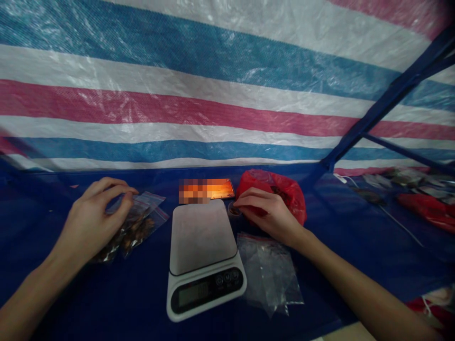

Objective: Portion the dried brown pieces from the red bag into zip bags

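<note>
Scale [202,237] is sitting centrally, clear bags [265,270] lying beside it. Left hand [97,213] is hovering over filled bags [142,228], thumb and fingers narrowly parted. Right hand [272,213] is hanging, fingertips at a small cup [233,210] beside the red bag [296,194]; whether it is gripping, I cannot tell.

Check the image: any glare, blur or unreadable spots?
Head view throughout: glare streaks the striped sheet and glints on the clear bags beside the scale; digits on its display are too faint to read surely; mosaic squares cover the left of the orange screen; the red bundle at far right looks soft.
</note>
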The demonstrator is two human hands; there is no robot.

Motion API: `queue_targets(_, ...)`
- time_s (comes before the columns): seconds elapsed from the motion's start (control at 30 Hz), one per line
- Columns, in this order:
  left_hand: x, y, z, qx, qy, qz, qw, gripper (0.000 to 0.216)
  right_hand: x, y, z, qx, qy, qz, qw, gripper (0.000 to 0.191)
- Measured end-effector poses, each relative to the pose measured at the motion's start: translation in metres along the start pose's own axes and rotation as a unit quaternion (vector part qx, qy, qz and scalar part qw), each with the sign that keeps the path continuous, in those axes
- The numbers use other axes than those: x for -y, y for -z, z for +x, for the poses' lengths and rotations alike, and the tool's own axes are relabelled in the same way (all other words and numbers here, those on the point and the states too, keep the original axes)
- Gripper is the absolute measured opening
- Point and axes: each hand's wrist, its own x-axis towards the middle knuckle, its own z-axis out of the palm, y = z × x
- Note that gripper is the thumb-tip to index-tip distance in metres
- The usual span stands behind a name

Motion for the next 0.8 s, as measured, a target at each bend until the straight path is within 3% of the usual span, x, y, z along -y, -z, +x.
queue_targets(0.2, 0.0028, -0.0002, 0.0005, 0.006, -0.002, -0.012, 1.000, 0.023, -0.0024, -0.0013, -0.0009, 0.024, -0.005, -0.021, 0.999, 0.019)
queue_targets(0.8, -0.0039, 0.0035, -0.0012, 0.025, 0.001, -0.014, 1.000, 0.019, -0.0114, -0.0020, -0.0037, 0.014, -0.014, -0.020, 1.000, 0.015)
